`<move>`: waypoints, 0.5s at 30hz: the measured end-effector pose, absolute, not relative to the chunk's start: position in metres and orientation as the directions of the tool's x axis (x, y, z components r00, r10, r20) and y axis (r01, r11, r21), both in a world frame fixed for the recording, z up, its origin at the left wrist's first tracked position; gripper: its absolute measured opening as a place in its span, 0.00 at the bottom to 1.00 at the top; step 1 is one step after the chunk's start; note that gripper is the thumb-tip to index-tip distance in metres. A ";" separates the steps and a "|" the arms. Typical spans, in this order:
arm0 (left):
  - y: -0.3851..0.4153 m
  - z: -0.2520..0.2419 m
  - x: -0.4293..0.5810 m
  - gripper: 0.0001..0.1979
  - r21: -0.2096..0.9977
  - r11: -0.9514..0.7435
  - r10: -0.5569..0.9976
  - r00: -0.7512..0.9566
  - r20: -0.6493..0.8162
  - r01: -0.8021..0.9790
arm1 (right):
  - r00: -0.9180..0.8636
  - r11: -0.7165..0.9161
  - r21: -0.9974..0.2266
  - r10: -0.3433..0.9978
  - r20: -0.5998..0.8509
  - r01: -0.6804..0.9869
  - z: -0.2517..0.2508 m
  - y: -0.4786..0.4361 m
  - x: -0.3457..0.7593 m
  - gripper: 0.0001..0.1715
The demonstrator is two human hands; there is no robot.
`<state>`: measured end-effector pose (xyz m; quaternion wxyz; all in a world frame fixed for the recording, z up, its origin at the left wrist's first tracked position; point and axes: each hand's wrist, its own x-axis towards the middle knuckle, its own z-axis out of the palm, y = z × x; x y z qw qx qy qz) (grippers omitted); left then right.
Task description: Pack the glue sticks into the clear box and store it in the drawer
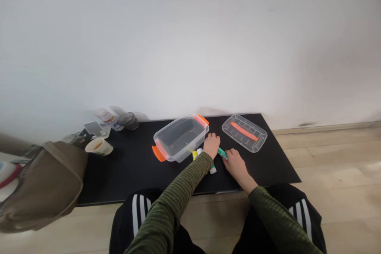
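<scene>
Both my hands are low over the black table, just right of a clear plastic box (184, 151) with orange latches. My left hand (212, 145) is curled beside the box's right end, its fingers closed; whatever is inside them is hidden. My right hand (238, 165) grips one end of a green glue stick (222, 153) between thumb and fingers. Below my left wrist lies another tube with a white end (212, 169), partly covered. A yellow tube (195, 155) and a white-ended one (199, 151) lie against the box's near side, half behind my left sleeve.
The clear lid (259, 135) with an orange handle lies at the right of the black table (127, 174). Toward the left stand a paper cup (104, 149) with drink, a dark glass (128, 120), a white bottle (108, 118) and a brown bag (50, 186). A wall rises behind.
</scene>
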<state>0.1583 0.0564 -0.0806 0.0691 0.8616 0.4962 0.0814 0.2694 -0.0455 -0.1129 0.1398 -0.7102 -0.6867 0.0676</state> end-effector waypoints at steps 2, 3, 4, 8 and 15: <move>0.054 -0.076 0.154 0.15 0.189 -0.517 0.855 0.513 0.071 0.835 | 0.060 -0.035 -0.310 0.995 0.074 0.950 -0.114 -0.046 0.272 0.09; 0.051 -0.073 0.150 0.15 0.187 -0.525 0.851 0.521 0.071 0.831 | 0.067 -0.042 -0.322 0.995 0.069 0.946 -0.114 -0.047 0.274 0.09; 0.048 -0.070 0.146 0.15 0.192 -0.532 0.846 0.528 0.076 0.824 | 0.072 -0.045 -0.336 0.995 0.070 0.941 -0.113 -0.048 0.276 0.10; 0.024 -0.058 0.117 0.17 0.375 -0.562 0.823 0.544 0.162 0.738 | 0.076 -0.024 -0.415 0.991 0.109 0.909 -0.110 -0.055 0.286 0.11; -0.005 -0.055 0.067 0.09 0.985 -0.002 0.943 0.328 -0.056 0.175 | 0.053 0.071 -0.646 0.984 0.170 0.760 -0.093 -0.071 0.291 0.13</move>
